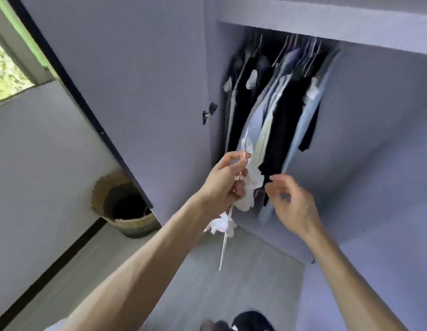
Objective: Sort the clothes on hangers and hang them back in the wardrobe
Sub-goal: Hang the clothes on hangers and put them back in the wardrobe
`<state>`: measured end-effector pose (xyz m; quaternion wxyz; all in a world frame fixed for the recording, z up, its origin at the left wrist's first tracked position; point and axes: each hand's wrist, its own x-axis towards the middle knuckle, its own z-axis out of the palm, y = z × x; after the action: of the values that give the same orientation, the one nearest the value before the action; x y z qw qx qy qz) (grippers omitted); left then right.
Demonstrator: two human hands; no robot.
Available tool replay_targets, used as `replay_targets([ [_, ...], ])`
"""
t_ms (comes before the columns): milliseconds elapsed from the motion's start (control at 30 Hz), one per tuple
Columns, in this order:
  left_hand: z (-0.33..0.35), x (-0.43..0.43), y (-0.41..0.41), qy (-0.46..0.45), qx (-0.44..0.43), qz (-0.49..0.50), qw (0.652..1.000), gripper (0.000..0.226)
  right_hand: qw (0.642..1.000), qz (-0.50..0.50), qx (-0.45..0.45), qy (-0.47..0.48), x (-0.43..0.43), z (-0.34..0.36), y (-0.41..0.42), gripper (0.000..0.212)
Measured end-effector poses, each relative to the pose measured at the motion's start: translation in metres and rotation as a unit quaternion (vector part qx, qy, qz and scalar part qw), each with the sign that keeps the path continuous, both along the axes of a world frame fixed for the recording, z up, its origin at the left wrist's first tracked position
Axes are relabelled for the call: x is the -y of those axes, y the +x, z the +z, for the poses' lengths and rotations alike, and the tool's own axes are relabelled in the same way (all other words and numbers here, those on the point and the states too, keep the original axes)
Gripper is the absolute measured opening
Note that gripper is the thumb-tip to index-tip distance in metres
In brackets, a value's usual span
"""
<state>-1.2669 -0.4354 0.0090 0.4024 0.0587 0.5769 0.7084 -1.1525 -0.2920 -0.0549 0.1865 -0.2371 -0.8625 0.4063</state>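
Observation:
The open wardrobe [351,27] holds several dark and light blue garments [277,111] hanging on thin hangers from the rail. My left hand [223,182] grips a thin pale hanger [224,244] with bunches of white tissue-like padding [251,185] on it, in front of the hanging clothes' lower ends. My right hand [292,204] hovers just to the right of it, fingers curled loosely near the hem of a black garment [279,144], holding nothing I can see. The picture is motion-blurred.
The wardrobe door [126,75] stands open on the left. A woven basket [126,209] sits on the floor behind it, by the wall. A window [7,68] is at the far left. Dark clothing [250,322] lies at the bottom edge.

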Motion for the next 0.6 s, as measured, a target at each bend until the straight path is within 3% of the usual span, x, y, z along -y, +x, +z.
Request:
replay_targets([
  [67, -0.003, -0.023, -0.002, 0.028, 0.053, 0.049, 0.997, 0.012, 0.991, 0.055, 0.108, -0.063, 0.015, 0.006, 0.015, 0.038],
  [167, -0.007, -0.051, 0.004, 0.052, 0.121, 0.073, 0.989, 0.02, 0.972, 0.119, 0.197, -0.054, 0.031, 0.005, 0.036, 0.037],
  [367, -0.02, -0.079, 0.023, 0.046, 0.185, 0.053, 0.98, 0.027, 0.976, 0.045, 0.207, -0.044, 0.015, 0.005, 0.064, 0.026],
  [433, -0.021, -0.084, 0.028, 0.036, 0.193, 0.023, 0.98, 0.018, 0.975, 0.033, 0.218, -0.035, 0.007, 0.002, 0.07, 0.027],
  [500, -0.022, -0.088, 0.031, 0.016, 0.184, -0.019, 0.983, 0.009, 0.973, 0.013, 0.226, -0.04, -0.002, -0.001, 0.078, 0.026],
  [600, -0.024, -0.097, 0.03, -0.011, 0.121, -0.118, 0.986, 0.02, 0.976, -0.046, 0.196, -0.086, -0.018, 0.003, 0.097, 0.026],
])
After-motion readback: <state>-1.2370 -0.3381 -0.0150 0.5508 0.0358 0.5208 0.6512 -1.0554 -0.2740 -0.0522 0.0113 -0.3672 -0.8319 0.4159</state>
